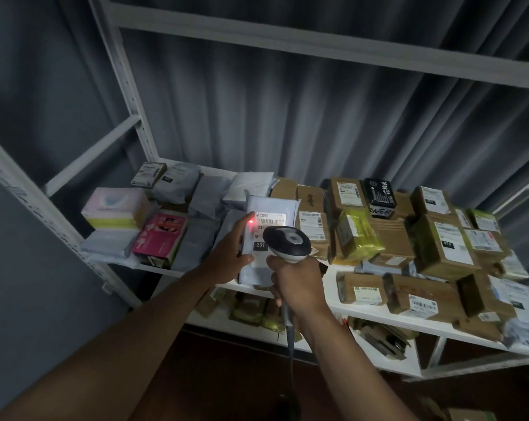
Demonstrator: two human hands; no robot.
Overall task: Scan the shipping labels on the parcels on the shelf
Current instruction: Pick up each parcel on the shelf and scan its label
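Parcels [439,247] crowd white shelf [378,312] | grey curtain [287,117] behind | dim room

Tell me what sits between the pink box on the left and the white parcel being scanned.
In the head view, grey poly mailers fill the stretch between the pink box and the white parcel held by the left hand.

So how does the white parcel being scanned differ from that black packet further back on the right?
The white parcel is a pale soft mailer, tilted up and gripped by the left hand; the black packet is dark, smaller, and rests untouched on brown boxes. The white parcel carries a barcode label with a red dot; the black packet shows white characters. Both are on the same shelf.
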